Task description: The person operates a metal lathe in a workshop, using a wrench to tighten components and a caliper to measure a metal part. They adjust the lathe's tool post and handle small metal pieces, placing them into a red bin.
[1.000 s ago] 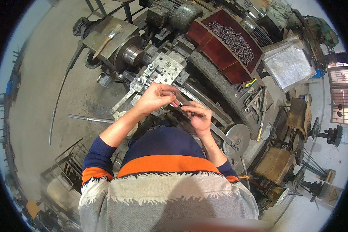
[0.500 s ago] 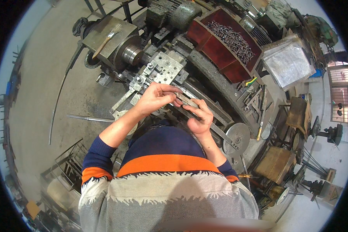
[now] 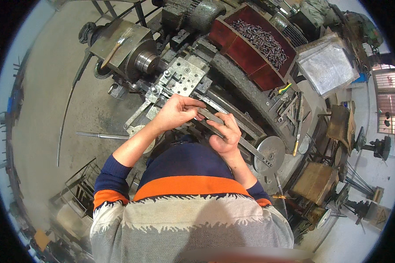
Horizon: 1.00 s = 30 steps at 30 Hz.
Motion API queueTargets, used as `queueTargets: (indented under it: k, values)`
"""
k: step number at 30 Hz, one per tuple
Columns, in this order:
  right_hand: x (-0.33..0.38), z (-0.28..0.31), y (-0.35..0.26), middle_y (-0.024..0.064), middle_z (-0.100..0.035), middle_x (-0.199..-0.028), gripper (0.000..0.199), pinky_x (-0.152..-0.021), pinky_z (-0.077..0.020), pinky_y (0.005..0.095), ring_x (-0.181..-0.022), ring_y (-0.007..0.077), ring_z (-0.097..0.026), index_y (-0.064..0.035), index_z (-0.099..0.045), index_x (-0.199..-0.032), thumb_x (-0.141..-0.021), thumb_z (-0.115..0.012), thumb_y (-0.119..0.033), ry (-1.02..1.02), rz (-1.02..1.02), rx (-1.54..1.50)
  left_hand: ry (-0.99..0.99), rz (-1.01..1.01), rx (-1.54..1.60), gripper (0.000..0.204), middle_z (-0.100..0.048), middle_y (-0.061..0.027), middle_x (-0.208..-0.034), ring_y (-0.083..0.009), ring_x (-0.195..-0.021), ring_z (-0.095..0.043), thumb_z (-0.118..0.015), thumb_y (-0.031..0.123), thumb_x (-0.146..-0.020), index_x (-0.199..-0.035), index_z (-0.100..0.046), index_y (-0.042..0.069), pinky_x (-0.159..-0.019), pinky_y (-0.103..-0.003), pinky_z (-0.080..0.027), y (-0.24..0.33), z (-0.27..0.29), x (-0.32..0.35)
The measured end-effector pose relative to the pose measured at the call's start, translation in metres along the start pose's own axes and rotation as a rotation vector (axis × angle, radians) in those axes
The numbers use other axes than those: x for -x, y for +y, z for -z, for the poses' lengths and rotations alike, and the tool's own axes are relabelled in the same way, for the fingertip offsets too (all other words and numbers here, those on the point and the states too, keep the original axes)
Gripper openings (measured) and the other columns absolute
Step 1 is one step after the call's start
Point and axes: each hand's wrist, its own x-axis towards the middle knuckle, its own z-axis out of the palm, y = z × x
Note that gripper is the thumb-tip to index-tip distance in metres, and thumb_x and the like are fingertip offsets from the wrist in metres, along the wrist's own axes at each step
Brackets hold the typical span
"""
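A narrow flat metal bar [image 3: 210, 115] runs between my two hands, over the bed of a lathe-like machine. My left hand [image 3: 177, 115] is closed at its upper left end, thumb and fingers pinched together. My right hand [image 3: 226, 133] grips it farther down, fingers bent over it. Below my right hand a flat strip with holes [image 3: 253, 151] reaches across a round metal disc [image 3: 270, 154]; whether it is the same bar, my fingers hide. Just beyond my left hand lies a drilled metal plate [image 3: 186, 74] with bolts.
A dark red bin [image 3: 250, 61] full of small metal parts stands behind the machine. The headstock [image 3: 125, 46] carries a brush [image 3: 118, 47]. Wrenches [image 3: 289, 111] and a yellow-green handled tool [image 3: 285, 88] lie at right, near a plastic-covered sheet [image 3: 327, 65]. A metal rod [image 3: 103, 135] sticks out left.
The view has shifted slightly, so the machine and bin sit a little farther left. Both hands keep their hold on the bar, with small finger movements only.
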Motion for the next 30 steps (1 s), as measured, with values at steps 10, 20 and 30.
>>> queueTargets:
  k: [10,20,30]
  values:
    - [-0.002,0.002,0.004,0.0173,-0.061,-0.092,0.034,-0.065,-0.0451,0.032,-0.073,0.0281,-0.056,-0.0009,-0.069,-0.088,-0.057,-0.06,-0.008,-0.004,-0.017,-0.014,-0.024,-0.009,0.125,0.032,-0.067,-0.0145,-0.086,-0.0165,-0.083,-0.066,-0.048,0.001,-0.079,-0.106,-0.06,-0.01,-0.075,-0.026,-0.052,-0.005,0.002,-0.005]
    - [-0.002,0.0,0.012,0.0174,-0.062,-0.093,0.028,-0.067,-0.0459,0.032,-0.076,0.0281,-0.058,-0.0014,-0.069,-0.088,-0.064,-0.062,-0.014,-0.015,-0.053,-0.073,-0.01,0.037,0.16,0.034,-0.067,-0.016,-0.085,-0.0175,-0.081,-0.066,-0.048,0.001,-0.076,-0.106,-0.059,-0.011,-0.076,-0.026,-0.052,-0.002,0.003,-0.007]
    - [-0.004,-0.003,0.013,0.0175,-0.062,-0.094,0.027,-0.068,-0.0452,0.0319,-0.076,0.0278,-0.058,-0.0012,-0.069,-0.09,-0.068,-0.063,-0.015,-0.033,-0.044,-0.097,0.048,-0.003,0.098,0.029,-0.067,-0.0176,-0.082,-0.0178,-0.075,-0.066,-0.047,0.005,-0.083,-0.102,-0.061,-0.011,-0.071,-0.027,-0.054,-0.005,0.004,-0.009]
